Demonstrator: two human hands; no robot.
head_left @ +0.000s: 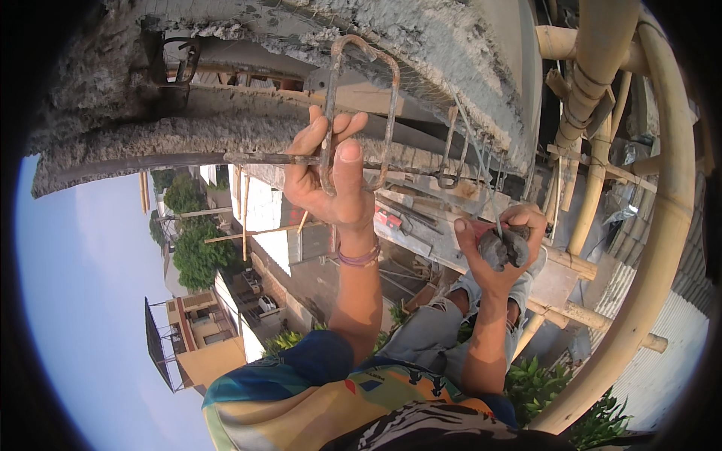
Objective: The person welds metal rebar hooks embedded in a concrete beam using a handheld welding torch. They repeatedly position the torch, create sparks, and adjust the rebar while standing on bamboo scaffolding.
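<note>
My left hand [331, 169] is raised, with its thumb and fingers around one leg of a rusty steel stirrup [392, 98]. This bent loop stands around a horizontal reinforcing bar [259, 158], right by my fingers. Lower and to the right, my right hand [492, 263] is closed around a dark grey bundle [504, 249] whose exact kind I cannot make out. From the bundle a thin wire [477, 146] rises toward the rough concrete edge. More stirrups [451, 146] hang along the bar, farther right.
Rough concrete [466, 52] overhangs the upper side. Lashed bamboo poles [669, 218] curve down the right, with a bamboo crosspiece [602, 319] near my knees. Far below lie a street with parked vehicles [267, 304], a building [203, 338] and trees [199, 255]. Corrugated sheeting [662, 353] lies at lower right.
</note>
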